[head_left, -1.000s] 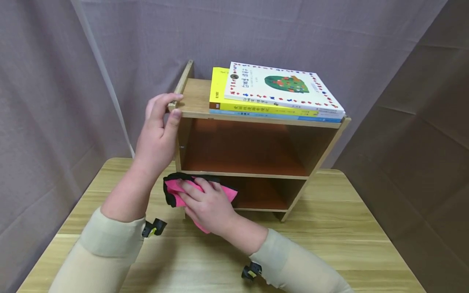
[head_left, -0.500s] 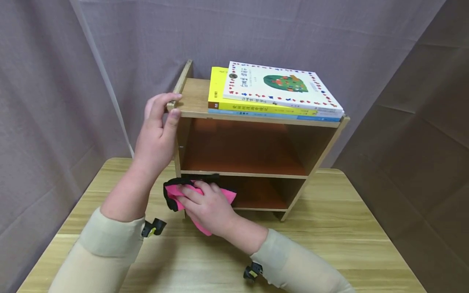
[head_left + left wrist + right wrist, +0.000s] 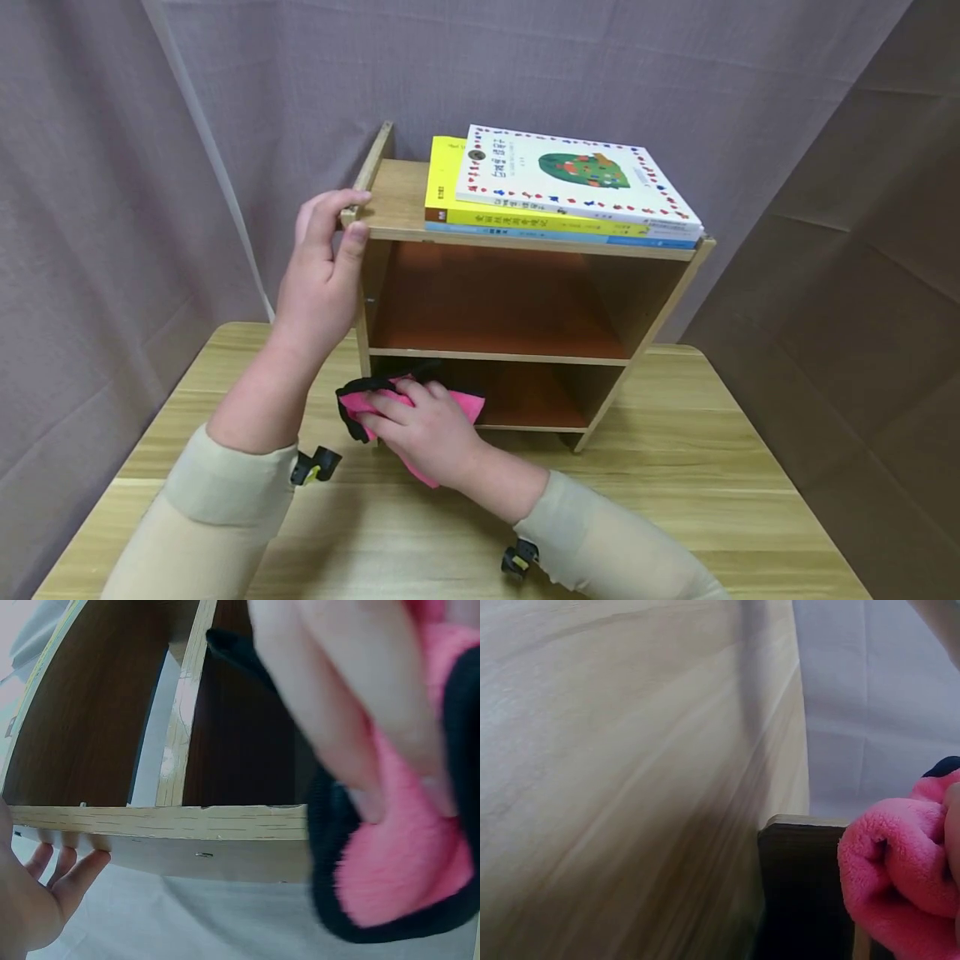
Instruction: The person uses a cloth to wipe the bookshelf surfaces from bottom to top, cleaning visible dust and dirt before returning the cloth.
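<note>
A small wooden shelf [image 3: 502, 358] with brown boards stands upright on the table. My left hand [image 3: 318, 267] grips the top front corner of its left side panel, thumb on the near side; in the left wrist view the fingers [image 3: 79, 874] lie along the panel's outer face. My right hand [image 3: 431, 425] holds a bunched pink cloth [image 3: 468, 406] with black edging at the left front of the lowest compartment. The right wrist view shows the same cloth [image 3: 896, 862] folded into a roll. The hand and cloth hide the lower part of the left panel.
Several books [image 3: 577, 183], the top one white, lie stacked on the shelf's top board towards the right. The wooden table [image 3: 712, 467] spreads around the shelf. Grey curtains [image 3: 285, 83] hang behind and at the left, and a brownish cloth wall [image 3: 847, 275] stands at the right.
The right hand and the cloth have moved slightly down along the left front of the shelf. My left hand keeps its hold on the corner.
</note>
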`<state>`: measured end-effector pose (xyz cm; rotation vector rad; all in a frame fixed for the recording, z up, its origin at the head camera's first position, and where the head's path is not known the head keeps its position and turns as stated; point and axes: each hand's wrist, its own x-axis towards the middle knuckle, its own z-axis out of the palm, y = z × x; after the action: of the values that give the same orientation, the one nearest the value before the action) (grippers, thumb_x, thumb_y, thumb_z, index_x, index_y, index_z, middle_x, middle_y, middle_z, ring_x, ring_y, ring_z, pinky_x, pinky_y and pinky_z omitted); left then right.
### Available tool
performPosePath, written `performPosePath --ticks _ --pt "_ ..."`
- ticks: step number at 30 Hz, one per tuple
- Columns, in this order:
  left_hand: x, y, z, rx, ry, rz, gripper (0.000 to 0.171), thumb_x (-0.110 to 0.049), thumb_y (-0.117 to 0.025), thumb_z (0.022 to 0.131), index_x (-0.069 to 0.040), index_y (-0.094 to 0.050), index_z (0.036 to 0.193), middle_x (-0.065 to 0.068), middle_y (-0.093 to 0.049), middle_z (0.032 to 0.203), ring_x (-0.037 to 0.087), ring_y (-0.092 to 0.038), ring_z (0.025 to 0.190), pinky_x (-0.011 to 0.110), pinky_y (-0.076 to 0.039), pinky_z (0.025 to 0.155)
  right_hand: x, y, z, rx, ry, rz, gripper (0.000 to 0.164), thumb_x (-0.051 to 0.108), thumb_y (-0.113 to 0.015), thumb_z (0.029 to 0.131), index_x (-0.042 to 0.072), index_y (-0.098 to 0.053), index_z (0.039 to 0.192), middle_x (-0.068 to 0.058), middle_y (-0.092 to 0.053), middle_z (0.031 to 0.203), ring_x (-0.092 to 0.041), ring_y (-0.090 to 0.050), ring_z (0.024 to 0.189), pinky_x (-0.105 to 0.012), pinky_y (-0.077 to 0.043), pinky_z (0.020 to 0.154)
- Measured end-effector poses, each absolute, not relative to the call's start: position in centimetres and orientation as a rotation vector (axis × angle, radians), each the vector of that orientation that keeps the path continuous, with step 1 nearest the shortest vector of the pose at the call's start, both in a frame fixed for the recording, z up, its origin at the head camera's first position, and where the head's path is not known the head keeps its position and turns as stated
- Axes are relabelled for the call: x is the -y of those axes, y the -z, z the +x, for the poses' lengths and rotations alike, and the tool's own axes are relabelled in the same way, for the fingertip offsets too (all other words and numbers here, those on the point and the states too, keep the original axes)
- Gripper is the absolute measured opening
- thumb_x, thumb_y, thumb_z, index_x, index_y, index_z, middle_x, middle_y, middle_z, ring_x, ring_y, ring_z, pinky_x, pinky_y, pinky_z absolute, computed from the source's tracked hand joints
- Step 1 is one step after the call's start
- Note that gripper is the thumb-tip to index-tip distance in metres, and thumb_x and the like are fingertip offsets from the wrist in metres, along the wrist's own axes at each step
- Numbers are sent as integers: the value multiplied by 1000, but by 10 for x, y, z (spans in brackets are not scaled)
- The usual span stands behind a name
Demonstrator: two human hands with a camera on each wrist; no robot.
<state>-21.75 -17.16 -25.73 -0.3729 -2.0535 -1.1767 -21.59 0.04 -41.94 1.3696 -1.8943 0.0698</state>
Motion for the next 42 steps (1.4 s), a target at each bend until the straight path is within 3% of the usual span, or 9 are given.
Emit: performPosePath --ticks 6,24,42 --pt "170 257 -219 2044 1180 -379 38 -45 -44 104 -27 -51 137 3 -39 143 16 -47 117 47 -41 92 -4 427 -215 1937 -8 1396 26 23 -68 92 30 -69 117 13 -62 126 -20 -57 115 -32 -46 71" --pt "169 256 -217 2050 1177 -374 38 -45 -44 104 -27 -51 137 3 -39 143 16 -47 118 48 -42 90 -11 434 -209 2169 200 1469 22 25 -64 93 35 -69 112 19 -62 125 -13 -55 102 -28 -39 67" --pt "170 257 -216 2059 1183 -357 38 -46 -42 105 -27 -50 137 2 -38 144 17 -47 117 50 -42 87 -20 429 -208 2204 81 1512 27 27 -68 92 32 -69 118 14 -62 129 -16 -56 110 -30 -43 71"
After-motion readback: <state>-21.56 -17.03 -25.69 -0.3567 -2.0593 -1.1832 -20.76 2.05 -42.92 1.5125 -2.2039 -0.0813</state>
